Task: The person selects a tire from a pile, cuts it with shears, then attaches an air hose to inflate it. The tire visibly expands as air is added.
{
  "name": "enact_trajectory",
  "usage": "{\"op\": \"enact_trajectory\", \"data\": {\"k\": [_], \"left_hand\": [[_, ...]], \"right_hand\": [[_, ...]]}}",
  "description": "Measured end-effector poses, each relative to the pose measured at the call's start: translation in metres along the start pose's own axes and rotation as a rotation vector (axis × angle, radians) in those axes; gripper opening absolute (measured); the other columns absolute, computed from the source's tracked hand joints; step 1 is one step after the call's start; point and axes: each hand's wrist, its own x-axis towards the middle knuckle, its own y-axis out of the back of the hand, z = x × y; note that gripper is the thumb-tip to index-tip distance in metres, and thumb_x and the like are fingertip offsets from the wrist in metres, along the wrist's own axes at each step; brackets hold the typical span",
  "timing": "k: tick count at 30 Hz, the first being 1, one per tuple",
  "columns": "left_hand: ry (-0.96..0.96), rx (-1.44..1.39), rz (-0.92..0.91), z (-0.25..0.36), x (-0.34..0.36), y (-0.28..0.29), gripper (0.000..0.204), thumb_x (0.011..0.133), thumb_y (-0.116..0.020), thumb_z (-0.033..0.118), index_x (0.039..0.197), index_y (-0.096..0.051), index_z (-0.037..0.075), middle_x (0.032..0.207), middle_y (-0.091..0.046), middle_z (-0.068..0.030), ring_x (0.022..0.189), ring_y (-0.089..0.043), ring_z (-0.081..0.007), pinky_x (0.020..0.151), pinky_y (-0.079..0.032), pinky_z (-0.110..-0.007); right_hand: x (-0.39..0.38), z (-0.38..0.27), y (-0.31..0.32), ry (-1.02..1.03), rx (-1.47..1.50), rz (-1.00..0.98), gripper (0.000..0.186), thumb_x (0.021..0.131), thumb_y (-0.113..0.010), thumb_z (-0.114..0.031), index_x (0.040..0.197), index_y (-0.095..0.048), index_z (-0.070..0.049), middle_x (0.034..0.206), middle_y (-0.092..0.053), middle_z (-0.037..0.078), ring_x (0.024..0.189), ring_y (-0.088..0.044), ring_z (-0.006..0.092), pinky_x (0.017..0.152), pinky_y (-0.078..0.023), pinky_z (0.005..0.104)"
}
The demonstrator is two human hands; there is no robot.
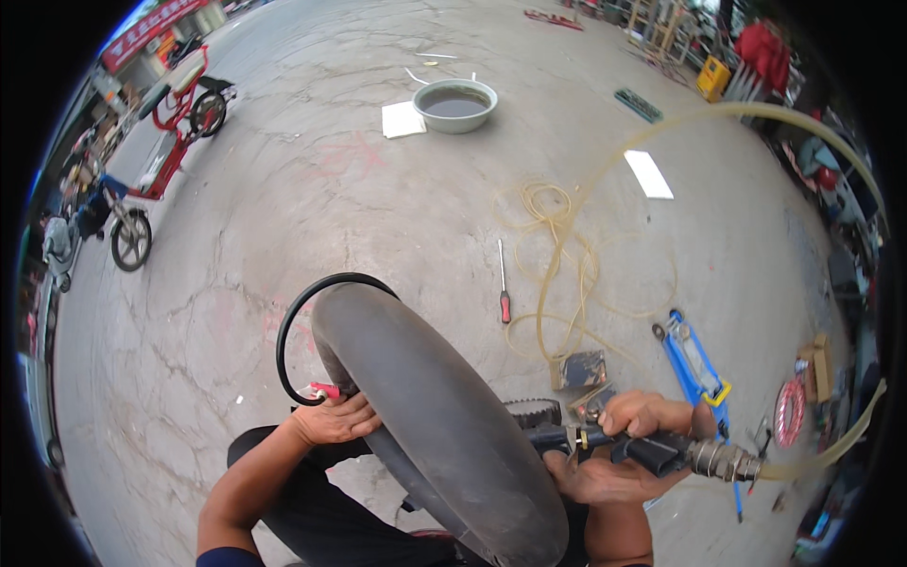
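Observation:
A smooth dark-grey rubber ring (pixel 425 406), a tyre or inner tube, stands tilted in front of my body between my legs. My left hand (pixel 342 420) grips its left side, partly hidden by the rubber. A black cable (pixel 288 335) arcs from behind the ring to a red-wrapped end (pixel 326 390) beside those fingers. On the other side, my right hand (pixel 614 468) is closed around a black air inflator gun (pixel 657 452) with brass and steel fittings. The gun's nozzle end points at the ring's right side; the contact point is hidden. A translucent yellowish hose (pixel 812 465) runs from the gun.
Coiled hose (pixel 557 246) and a red-handled screwdriver (pixel 504 293) lie on cracked concrete. Treaded rubber (pixel 534 411) shows behind the ring. At right is a blue floor jack (pixel 694 364). A water basin (pixel 455 104) stands ahead; a red electric bike (pixel 165 165) is at left.

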Motion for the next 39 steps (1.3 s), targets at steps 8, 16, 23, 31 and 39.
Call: {"op": "enact_trajectory", "data": {"k": [8,16,23,31,39], "left_hand": [[-0.054,0.226,0.105,-0.005,0.02,0.037,0.04,0.088,-0.055,0.02,0.127,-0.055,0.009,0.121,-0.063,-0.0049,0.115,-0.06,-0.0216,0.105,-0.041,-0.035],[-0.023,0.214,0.164,-0.005,0.022,0.042,0.038,0.085,-0.06,0.015,0.122,-0.062,0.007,0.117,-0.066,-0.01,0.11,-0.065,-0.0264,0.101,-0.049,-0.034],[0.058,0.247,0.155,0.001,0.023,0.041,0.039,0.084,-0.064,0.017,0.123,-0.064,0.014,0.121,-0.066,-0.0029,0.117,-0.062,-0.021,0.105,-0.045,-0.033],[0.068,0.225,0.085,-0.001,0.008,0.02,0.036,0.087,-0.061,0.021,0.122,-0.066,0.021,0.125,-0.066,0.0008,0.123,-0.06,-0.0217,0.109,-0.041,-0.039],[0.049,0.208,-0.019,-0.003,0.004,0.015,0.034,0.088,-0.059,0.023,0.121,-0.067,0.022,0.132,-0.065,0.0008,0.132,-0.054,-0.0242,0.113,-0.036,-0.042]], "right_hand": [[0.002,0.002,-0.017,-0.119,-0.044,0.141,0.095,0.076,-0.076,-0.039,0.147,-0.024,-0.005,0.095,-0.046,0.004,0.073,-0.054,0.0167,0.063,-0.048,0.0329],[0.003,0.017,-0.018,-0.346,0.023,0.001,0.118,0.062,-0.098,-0.007,0.15,-0.019,-0.002,0.102,-0.05,0.004,0.085,-0.054,0.0102,0.073,-0.051,0.025],[0.01,0.009,-0.011,-0.568,0.326,-0.212,0.04,0.088,-0.078,-0.001,0.122,-0.059,0.0,0.093,-0.068,0.007,0.088,-0.066,0.0129,0.077,-0.054,0.0273],[0.022,0.017,0.0,-0.85,0.712,-0.556,0.03,0.103,-0.061,-0.024,0.119,-0.068,0.001,0.092,-0.069,0.005,0.085,-0.062,0.0102,0.076,-0.049,0.0261],[0.021,0.016,0.006,-0.925,0.832,-0.63,0.058,0.085,-0.073,-0.032,0.126,-0.061,0.009,0.093,-0.071,0.01,0.086,-0.063,0.0136,0.076,-0.049,0.0275]]}}
